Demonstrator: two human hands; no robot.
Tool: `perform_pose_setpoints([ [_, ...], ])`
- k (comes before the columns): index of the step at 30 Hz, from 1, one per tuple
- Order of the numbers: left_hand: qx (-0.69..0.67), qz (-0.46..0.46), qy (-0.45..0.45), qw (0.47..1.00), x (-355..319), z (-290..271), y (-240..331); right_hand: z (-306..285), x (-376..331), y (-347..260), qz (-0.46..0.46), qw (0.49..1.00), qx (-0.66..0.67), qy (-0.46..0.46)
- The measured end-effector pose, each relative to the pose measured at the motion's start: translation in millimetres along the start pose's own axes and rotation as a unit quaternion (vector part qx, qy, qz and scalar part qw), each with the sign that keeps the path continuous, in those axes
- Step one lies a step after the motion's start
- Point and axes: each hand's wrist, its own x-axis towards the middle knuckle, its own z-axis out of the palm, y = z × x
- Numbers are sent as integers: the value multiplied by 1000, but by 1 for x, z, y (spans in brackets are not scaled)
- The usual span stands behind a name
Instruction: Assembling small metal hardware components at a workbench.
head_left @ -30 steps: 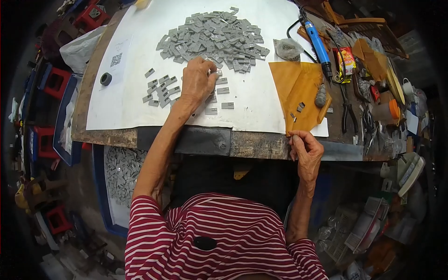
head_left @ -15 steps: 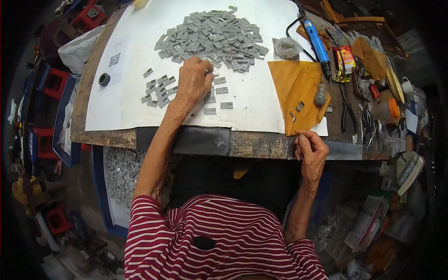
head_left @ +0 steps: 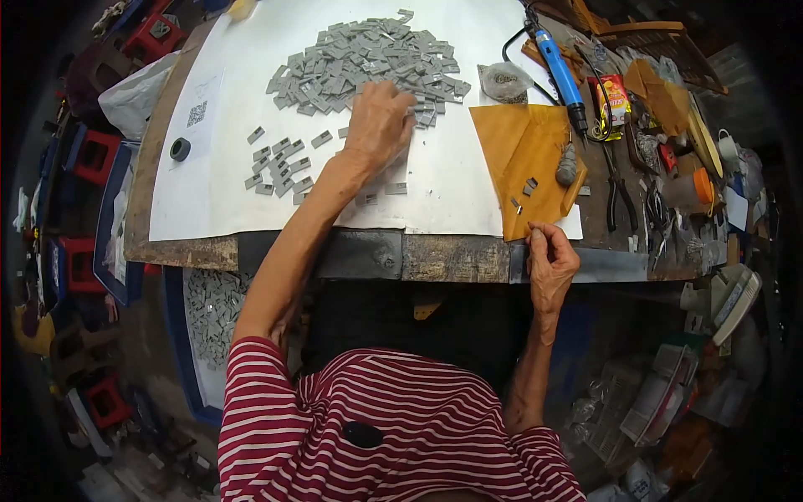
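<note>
Over the near edge of a heap of small grey rectangular pieces (head_left: 360, 63) is my left hand (head_left: 381, 125), its fingers bent and close together. Its fingertips are hidden, so what it pinches cannot be made out. Left of this hand a loose group of the same pieces (head_left: 280, 167) lies on the white sheet (head_left: 209, 213). A few more lie partly behind its wrist. At the table's front edge my right hand (head_left: 552, 263) holds thumb and forefinger together by the lower corner of a brown-yellow paper sheet (head_left: 514, 151). Anything in that pinch is too small to name.
Small dark pieces (head_left: 530, 186) and a grey lump (head_left: 567, 166) rest on the yellow paper. A blue electric screwdriver (head_left: 559, 71), pliers (head_left: 619, 197) and a bagged bundle (head_left: 504, 82) lie at right. A black ring (head_left: 180, 149) sits at left. Below stands a blue-rimmed tray (head_left: 177, 335) of grey pieces.
My left hand has moved right, along the heap's near edge. Pieces it covered before now show left of it. My right hand stays pinched by the yellow paper. The view has shifted slightly.
</note>
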Motion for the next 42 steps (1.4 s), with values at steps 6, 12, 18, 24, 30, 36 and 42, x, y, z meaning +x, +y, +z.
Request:
perform_pose_setpoints([
  [6,39,-6,5,999,5,6,5,-5,1,3,-48,999,-21,10],
  [12,-28,-19,20,999,-2,16,-8,0,-2,4,-56,998,-3,0],
  [18,-5,-36,-12,999,7,10,2,-3,-2,0,-52,999,13,3],
  [24,-11,7,-19,1000,11,15,1,-6,-1,3,-58,998,-9,1],
  [30,-3,46,24,999,4,18,2,0,-3,6,-73,997,-16,5],
  [36,-48,32,27,998,3,1,18,-3,-3,3,-83,996,-29,0],
  [42,-326,-62,33,943,-1,-32,78,-1,0,6,-69,997,-15,21],
])
